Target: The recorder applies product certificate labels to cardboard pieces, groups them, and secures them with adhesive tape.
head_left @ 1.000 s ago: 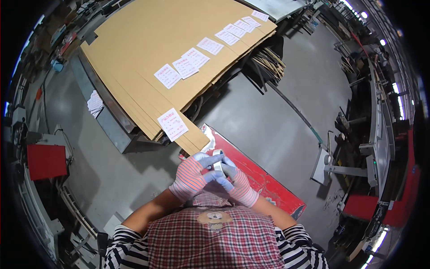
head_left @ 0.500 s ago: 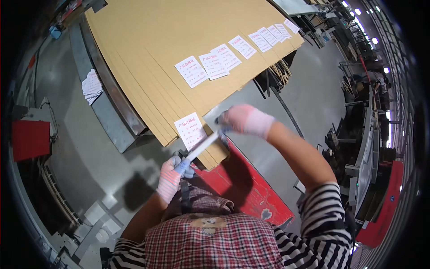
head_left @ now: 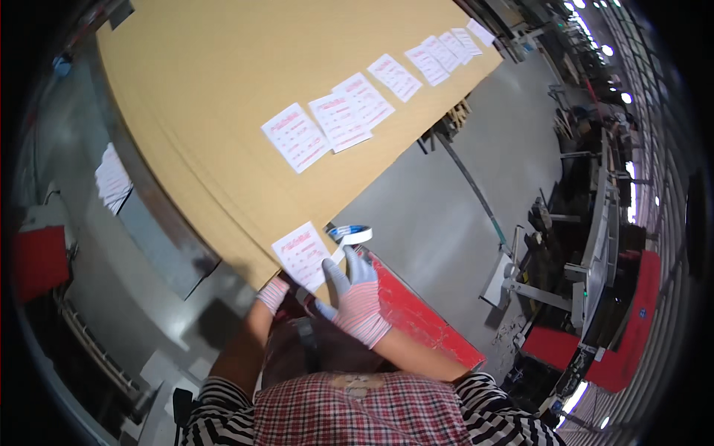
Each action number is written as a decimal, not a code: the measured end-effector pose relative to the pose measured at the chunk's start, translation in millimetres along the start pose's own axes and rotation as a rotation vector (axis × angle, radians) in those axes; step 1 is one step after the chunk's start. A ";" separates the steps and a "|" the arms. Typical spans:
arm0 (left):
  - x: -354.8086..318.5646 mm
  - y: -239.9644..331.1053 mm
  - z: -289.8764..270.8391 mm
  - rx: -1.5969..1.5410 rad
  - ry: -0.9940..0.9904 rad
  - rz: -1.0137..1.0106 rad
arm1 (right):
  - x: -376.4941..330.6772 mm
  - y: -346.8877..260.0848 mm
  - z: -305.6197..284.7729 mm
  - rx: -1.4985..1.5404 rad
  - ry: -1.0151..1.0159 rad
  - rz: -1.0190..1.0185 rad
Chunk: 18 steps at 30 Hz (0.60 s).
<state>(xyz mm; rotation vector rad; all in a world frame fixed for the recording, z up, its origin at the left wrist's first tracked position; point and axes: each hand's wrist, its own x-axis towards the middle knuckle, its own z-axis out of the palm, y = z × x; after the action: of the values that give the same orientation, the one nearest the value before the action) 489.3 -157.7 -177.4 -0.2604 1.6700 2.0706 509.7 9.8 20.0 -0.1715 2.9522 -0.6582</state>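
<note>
A white printed label (head_left: 303, 256) lies on the near corner of a stack of tan boards (head_left: 193, 97). Beside its right edge, a roll of white tape (head_left: 355, 236) with a blue inner ring rests at the boards' edge, and a short white strip shows between roll and fingers. My right hand (head_left: 359, 303), in a grey-and-pink striped glove, has its fingers spread over the label's right side and the strip. My left hand (head_left: 274, 293), gloved too, is at the board edge just left of the label; its fingers are hidden there.
Several more labels (head_left: 295, 137) lie in a row along the boards' right edge. A label pile (head_left: 113, 178) sits on a grey metal ledge at left. Below the near corner is a scuffed red surface (head_left: 424, 312). Machinery (head_left: 595, 253) stands to the right.
My hands, earlier stretching a tape strip between them, have come down to the label. My right hand has let go of the roll, and my left has moved to the board edge.
</note>
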 end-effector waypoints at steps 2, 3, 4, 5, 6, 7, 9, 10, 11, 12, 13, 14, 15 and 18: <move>33.2 -9.5 -1.8 0.153 -0.120 0.023 | -4.3 8.6 3.2 0.005 -0.044 -0.021; 48.1 -6.6 -0.4 0.197 -0.176 0.065 | 1.4 4.6 3.4 0.015 -0.092 -0.006; 59.6 2.3 0.7 0.228 -0.214 0.103 | 6.2 -6.3 7.5 0.029 -0.136 0.013; 64.9 11.8 5.9 0.206 -0.243 0.106 | 3.2 -9.3 19.7 0.043 -0.046 -0.035; 68.4 14.9 16.8 0.173 -0.262 0.084 | -0.2 -8.3 28.6 0.059 0.035 -0.086; 68.8 14.5 25.9 0.151 -0.265 0.055 | -3.2 -4.2 34.8 0.051 0.037 -0.069; 46.9 0.1 27.7 0.125 -0.233 0.004 | -9.1 -1.6 25.9 0.052 0.022 -0.042; 32.2 -8.9 22.5 0.105 -0.203 -0.024 | -10.7 -0.4 18.1 0.057 0.015 -0.033; 11.7 -17.1 19.0 0.069 -0.175 -0.049 | -13.5 2.9 15.9 0.038 0.034 -0.009; -15.3 -19.1 8.7 0.052 -0.135 -0.057 | -15.5 5.2 15.6 0.015 0.024 -0.010; -39.1 -12.6 -2.7 0.082 -0.111 -0.044 | -16.6 5.5 11.5 -0.023 -0.032 -0.007; -66.4 0.1 -12.1 0.146 -0.097 -0.013 | -15.2 6.4 6.6 -0.056 -0.091 -0.004; -84.2 18.4 -17.3 0.233 -0.083 0.040 | -14.8 2.8 3.5 -0.048 -0.095 0.001; -78.3 65.3 9.5 0.496 -0.025 0.287 | -20.4 0.9 16.3 -0.026 0.007 0.028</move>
<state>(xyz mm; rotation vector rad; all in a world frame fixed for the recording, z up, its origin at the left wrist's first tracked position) 528.7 -177.0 -84.8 0.1764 2.2383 1.7497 531.9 6.6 6.7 -0.1309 2.9652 -0.6184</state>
